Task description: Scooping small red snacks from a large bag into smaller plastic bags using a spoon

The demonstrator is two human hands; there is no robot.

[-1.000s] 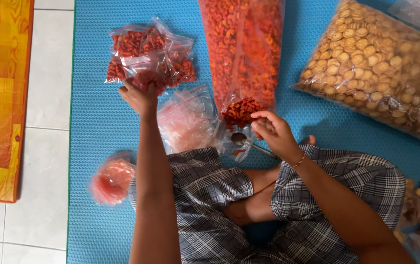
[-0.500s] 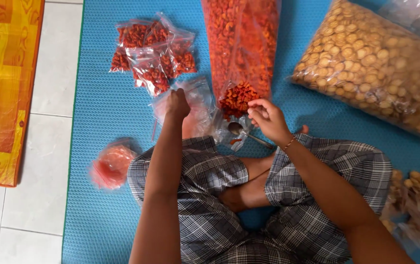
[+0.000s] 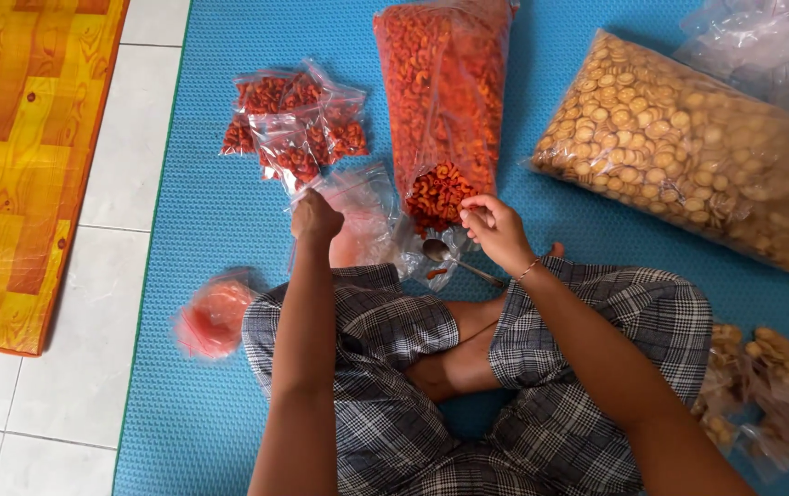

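Note:
I sit cross-legged on a blue mat (image 3: 201, 211). My left hand (image 3: 314, 218) rests with curled fingers on a stack of empty clear plastic bags (image 3: 367, 213); whether it grips one I cannot tell. My right hand (image 3: 495, 230) hovers with pinched fingers at the open mouth of a large bag of orange-red curled snacks (image 3: 445, 92). A metal spoon (image 3: 440, 253) lies just below that mouth, under my right hand. Several small filled bags of the red snacks (image 3: 293, 124) lie in a pile beyond my left hand.
A big bag of round pale biscuits (image 3: 688, 152) lies at the right. Small packs of biscuits (image 3: 766, 377) sit by my right knee. A bundle of pinkish plastic (image 3: 213, 317) lies near my left knee. White tiles (image 3: 109, 230) and an orange mat (image 3: 27, 165) are left.
My left hand drew back from the pile of small filled bags to the stack of empty bags. My right hand stayed at the big bag's mouth. The view shifted slightly.

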